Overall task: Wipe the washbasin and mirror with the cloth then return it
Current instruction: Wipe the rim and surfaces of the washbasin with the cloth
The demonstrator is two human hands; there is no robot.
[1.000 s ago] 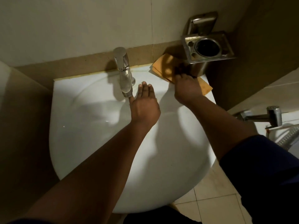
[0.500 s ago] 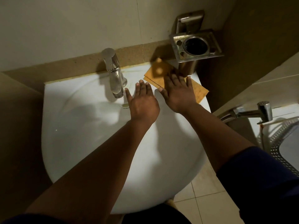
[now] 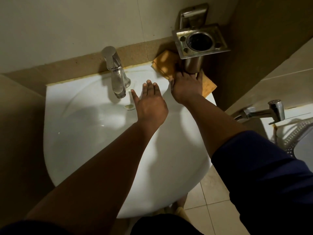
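Note:
A folded orange cloth [image 3: 166, 63] lies on the back right corner of the white washbasin [image 3: 81, 129], partly under a metal holder. My right hand [image 3: 186, 85] lies flat on the cloth with its fingers spread, the fingertips reaching under the holder. My left hand [image 3: 149, 102] hovers open over the basin's back rim, fingers straight, just right of the chrome tap [image 3: 116, 73]. No mirror is in view.
A steel tumbler holder [image 3: 200, 42] juts from the wall above the cloth. To the right, a chrome spray handle [image 3: 264, 112] and a toilet edge [image 3: 303, 148]. Tiled wall behind, tiled floor [image 3: 213, 200] below right.
My right hand has slid forward onto the cloth, with its fingers spread flat. My left hand has stayed near the tap with fingers straight. The view has shifted slightly.

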